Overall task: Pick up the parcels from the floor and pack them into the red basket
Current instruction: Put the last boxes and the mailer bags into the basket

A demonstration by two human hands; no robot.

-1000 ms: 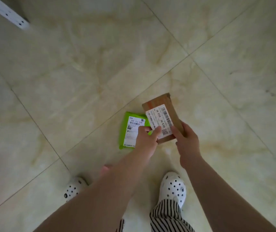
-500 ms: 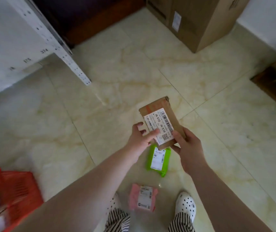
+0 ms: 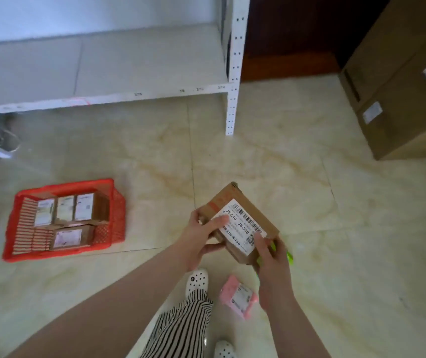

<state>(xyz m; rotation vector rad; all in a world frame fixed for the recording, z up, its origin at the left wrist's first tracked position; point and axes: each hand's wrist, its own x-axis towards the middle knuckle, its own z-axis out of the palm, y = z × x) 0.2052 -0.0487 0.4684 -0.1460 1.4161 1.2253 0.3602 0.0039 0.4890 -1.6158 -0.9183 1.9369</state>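
Spanning the room, marble floor tiles point(image 3: 271, 156) meet white shelving point(image 3: 232, 73).

White metal shelving rack point(image 3: 233, 73) at the back, large cardboard boxes point(image 3: 400, 81) right, on marbled tile floor point(image 3: 284, 161).

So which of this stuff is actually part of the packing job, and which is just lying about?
Part of the job:
- brown parcel, held by left hand and right hand
- pink parcel on the floor
- green parcel, mostly hidden behind the right hand
- red basket, already holding parcels

Just lying about:
- white shelf rack
- big cardboard boxes
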